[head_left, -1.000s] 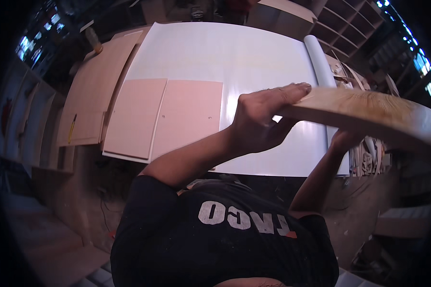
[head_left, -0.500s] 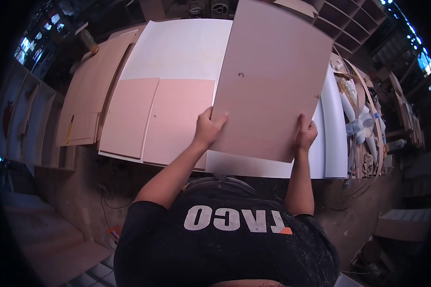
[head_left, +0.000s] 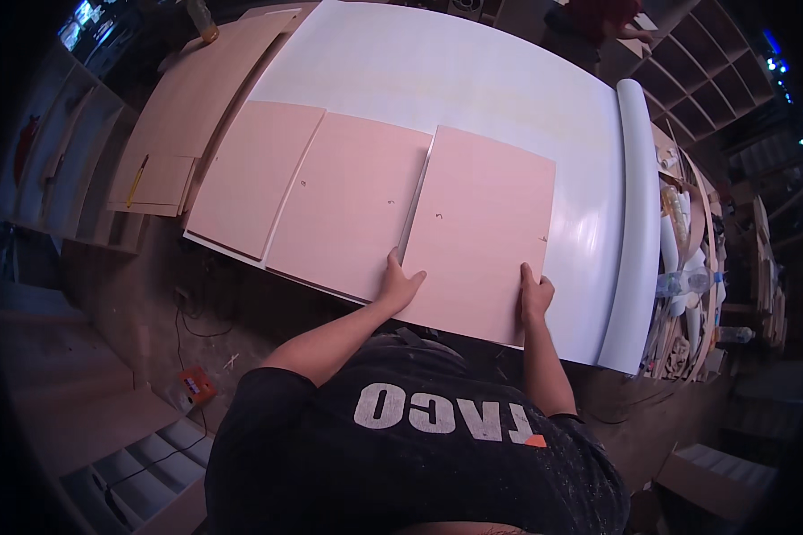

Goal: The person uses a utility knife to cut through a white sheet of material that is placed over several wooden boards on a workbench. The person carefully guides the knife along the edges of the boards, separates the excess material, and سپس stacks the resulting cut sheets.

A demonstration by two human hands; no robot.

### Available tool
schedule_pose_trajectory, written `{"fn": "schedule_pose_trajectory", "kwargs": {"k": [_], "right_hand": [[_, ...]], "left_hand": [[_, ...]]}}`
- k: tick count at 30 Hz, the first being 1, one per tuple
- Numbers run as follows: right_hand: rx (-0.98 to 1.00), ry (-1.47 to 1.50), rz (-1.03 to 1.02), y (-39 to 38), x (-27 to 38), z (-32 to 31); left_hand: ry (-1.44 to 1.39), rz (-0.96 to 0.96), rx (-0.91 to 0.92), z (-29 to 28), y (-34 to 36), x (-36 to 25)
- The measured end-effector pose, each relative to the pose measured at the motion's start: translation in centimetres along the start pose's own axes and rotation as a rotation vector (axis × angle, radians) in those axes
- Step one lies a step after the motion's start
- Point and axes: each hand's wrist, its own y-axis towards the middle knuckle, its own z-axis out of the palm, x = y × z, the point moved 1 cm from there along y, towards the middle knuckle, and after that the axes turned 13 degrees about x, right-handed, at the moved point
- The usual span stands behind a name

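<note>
A thin pinkish wooden panel (head_left: 480, 236) lies low over the white sheet (head_left: 437, 67) on the bench, its near end at the front edge. My left hand (head_left: 400, 285) grips its left edge, thumb on top. On the opposite side, my right hand (head_left: 534, 294) is closed on the right edge. Just left of it, with a narrow dark gap between, rests a second pinkish panel (head_left: 343, 209) of similar size. Farther left lies another such panel (head_left: 259, 178). Small dark pencil-like marks show on the panels.
The sheet's right end curls into a white roll (head_left: 635, 232). Beyond it are wood offcuts and plastic bottles (head_left: 684, 283). Brown boards (head_left: 201, 107) with a yellow pencil-like tool (head_left: 136, 183) lie left. A person in red (head_left: 602, 18) stands at the far side, near cubby shelving (head_left: 700, 62).
Both hands have brought the raised panel down onto the white sheet, beside the other two. The view has shifted, showing more of the sheet, the roll and the person in red.
</note>
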Motion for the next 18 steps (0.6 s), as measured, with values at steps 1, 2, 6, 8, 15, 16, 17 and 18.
{"fn": "schedule_pose_trajectory", "kwargs": {"k": [1,2,6,8,15,16,17,18], "right_hand": [[0.008,-0.004,-0.002,0.0,-0.1,0.4],[0.015,-0.001,0.014,0.4,-0.3,0.7],[0.041,0.008,0.043,1.3,-1.5,1.6],[0.05,0.025,0.05,1.6,-2.0,1.9],[0.047,0.029,0.052,1.6,-2.1,2.0],[0.039,0.026,0.039,1.6,-2.0,2.0],[0.037,0.027,0.04,1.5,-2.0,1.9],[0.032,0.041,0.04,1.5,-2.0,1.9]], "left_hand": [[0.049,0.068,-0.005,0.0,0.6,1.2],[0.098,0.142,-0.006,-0.3,0.8,1.3],[0.171,0.091,0.074,-1.3,1.2,0.5],[0.178,0.003,0.209,-1.6,0.9,-0.4],[0.341,0.024,0.1,-0.7,1.7,0.9],[0.341,0.026,0.108,-0.6,2.0,1.2],[0.343,0.028,0.12,-0.6,2.2,1.1],[0.344,0.03,0.121,-0.6,2.3,1.0]]}}
